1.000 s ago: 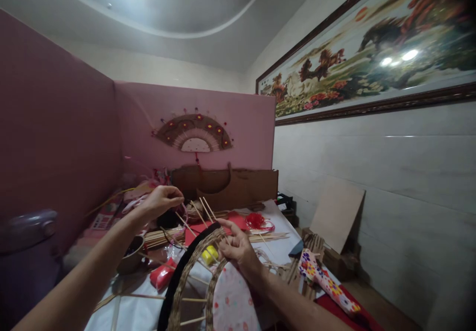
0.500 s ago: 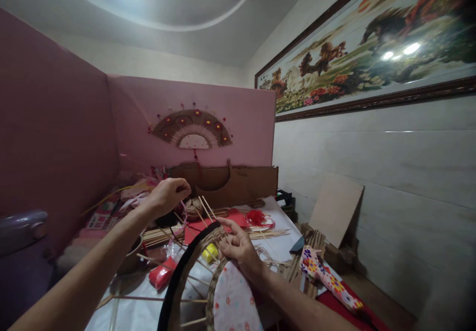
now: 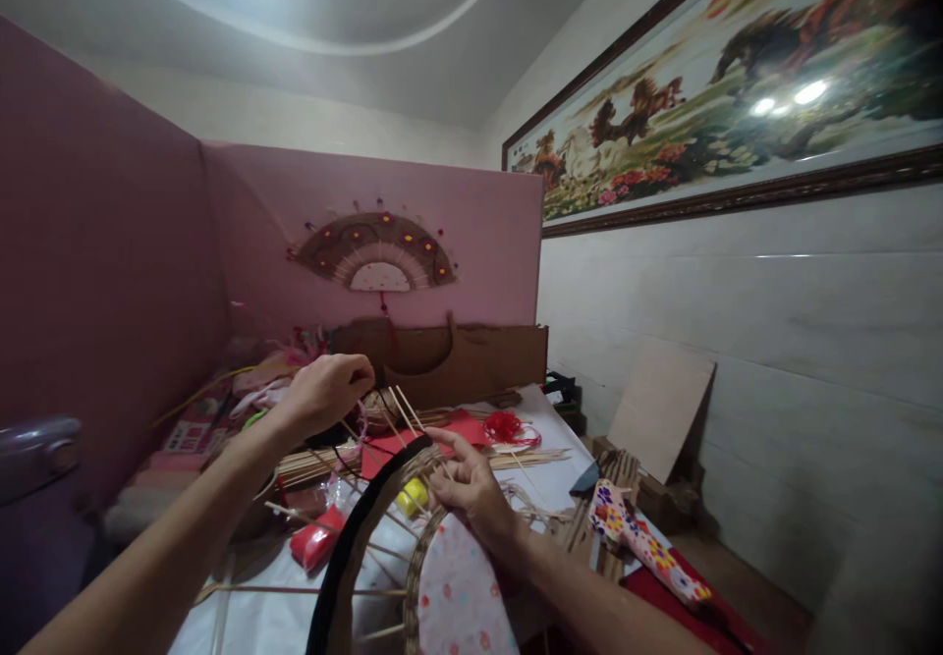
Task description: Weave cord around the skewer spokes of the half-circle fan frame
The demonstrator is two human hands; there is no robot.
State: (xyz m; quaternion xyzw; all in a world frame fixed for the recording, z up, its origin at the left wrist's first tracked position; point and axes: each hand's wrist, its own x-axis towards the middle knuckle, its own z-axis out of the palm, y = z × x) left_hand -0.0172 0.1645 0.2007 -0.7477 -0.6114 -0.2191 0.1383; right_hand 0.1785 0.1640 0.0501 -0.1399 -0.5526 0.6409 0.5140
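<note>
A half-made fan [image 3: 416, 562] stands tilted in front of me, with thin wooden sticks fanning out from a white spotted half-round base. Tan cord is woven round the sticks near the base and again farther out, edged by a thick black band [image 3: 346, 537]. My right hand [image 3: 471, 488] grips the fan by its upper end, thumb and fingers closed round the woven part. Above and left of the stick tips, my left hand [image 3: 331, 392] is closed in a pinch on a thin black cord [image 3: 386, 402], which runs down toward the black band.
On the white-covered table lie a red packet [image 3: 316, 539], a yellow lump [image 3: 412, 498], red sheets [image 3: 464, 427], a red bundle [image 3: 504, 427] and loose sticks [image 3: 305, 466]. A flower-patterned glue gun [image 3: 648, 547] rests at right. A finished fan [image 3: 375, 247] hangs on the pink partition.
My left hand has moved a little up and to the right, and the black cord now shows between it and the stick tips. My right hand keeps its hold on the fan.
</note>
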